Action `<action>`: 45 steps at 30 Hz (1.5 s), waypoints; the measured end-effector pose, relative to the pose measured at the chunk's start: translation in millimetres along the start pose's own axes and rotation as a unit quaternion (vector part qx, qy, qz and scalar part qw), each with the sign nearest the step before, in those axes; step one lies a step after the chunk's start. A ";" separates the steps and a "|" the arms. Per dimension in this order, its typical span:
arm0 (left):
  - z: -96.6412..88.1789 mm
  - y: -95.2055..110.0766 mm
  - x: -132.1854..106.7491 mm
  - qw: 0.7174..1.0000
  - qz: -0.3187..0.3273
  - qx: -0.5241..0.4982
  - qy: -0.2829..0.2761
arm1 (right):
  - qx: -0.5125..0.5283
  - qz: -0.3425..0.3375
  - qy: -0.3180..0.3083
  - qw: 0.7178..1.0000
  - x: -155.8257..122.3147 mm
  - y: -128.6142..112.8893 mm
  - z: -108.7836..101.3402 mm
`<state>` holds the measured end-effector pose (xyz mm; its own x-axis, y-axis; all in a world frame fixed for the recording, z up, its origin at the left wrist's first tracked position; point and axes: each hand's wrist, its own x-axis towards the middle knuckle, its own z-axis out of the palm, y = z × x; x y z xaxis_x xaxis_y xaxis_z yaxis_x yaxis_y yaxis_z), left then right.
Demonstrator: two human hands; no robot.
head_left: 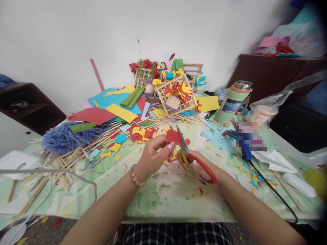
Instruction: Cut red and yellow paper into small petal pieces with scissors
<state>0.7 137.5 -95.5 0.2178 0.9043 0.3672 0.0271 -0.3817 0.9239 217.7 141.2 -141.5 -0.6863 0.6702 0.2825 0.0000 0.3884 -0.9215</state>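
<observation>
In the head view, the person's left hand (152, 159) pinches a red piece (173, 136) between thumb and fingers, above the table (176, 209). The right hand (203, 159) is curled around the handles of the scissors (209, 172) — their blades at the piece. Scraps (143, 133) lie beyond.

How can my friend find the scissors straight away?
Find the big pale green tablecloth. Near its front middle, the right grip holds the scissors beside red paper. Unlike the nearby paper scraps, they have metal blades and red-and-yellow handles.
</observation>
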 end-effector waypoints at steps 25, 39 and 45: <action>2.0 2.9 -1.1 1.000 0.015 0.000 -0.009 | 0.025 0.004 -0.016 1.000 -1.5 0.8 1.2; -0.8 6.1 0.8 0.998 -0.020 -0.052 0.001 | 0.018 0.021 0.001 1.000 -1.9 0.3 -1.1; 0.1 7.2 2.2 0.997 -0.017 -0.075 0.007 | 0.015 0.017 0.003 1.000 -2.1 1.8 -1.2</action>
<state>1.6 136.7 -88.0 0.2056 0.9191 0.3360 -0.1122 -0.3190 0.9411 220.0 141.2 -143.5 -0.6814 0.6871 0.2521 0.0020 0.3462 -0.9382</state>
